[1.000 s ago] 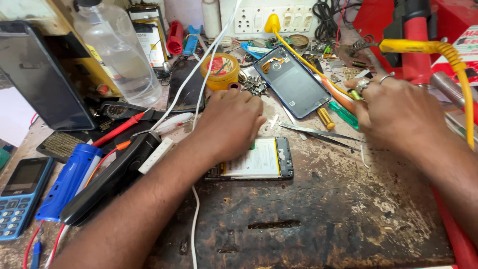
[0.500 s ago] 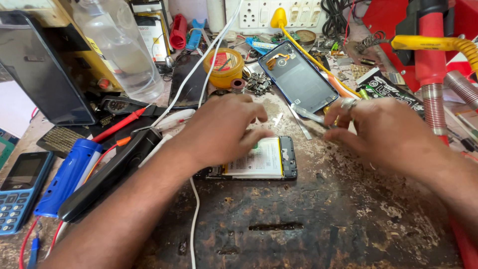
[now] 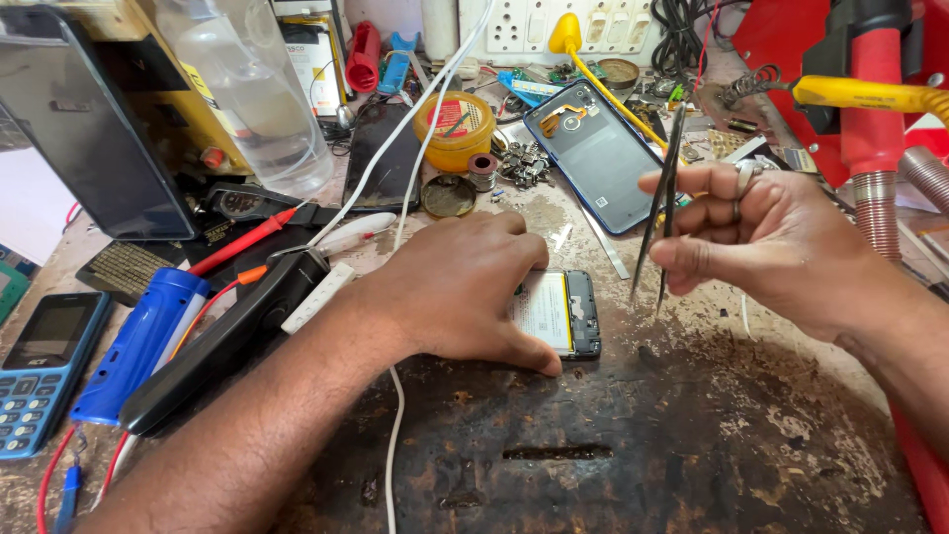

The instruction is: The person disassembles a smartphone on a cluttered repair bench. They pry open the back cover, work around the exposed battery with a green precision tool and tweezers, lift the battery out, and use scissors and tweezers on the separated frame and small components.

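On the scarred, dark-stained wooden bench, mid-frame: opened black smartphone with its back off, pale battery showing, lying flat.

- Left hand rests palm-down over the phone's left half, fingers curled, thumb pressed along the near edge. Pins the phone to the bench.
- Right hand hangs above and to the right of the phone, not touching it. Thumb and forefinger pinch thin steel tweezers; tips point down, near the phone's right end, still clear of it.
- Behind: detached dark-blue phone back cover, round yellow tin, heap of small screws.

Judgement on doing it well: keep the left palm's weight steady so the phone cannot skate on the rough top. Bring the tweezer tips down slowly at the exposed black end, away from the battery foil, which punctures easily. Brace the right wrist on the bench before contact. Whether the tips hold anything is too small to tell.
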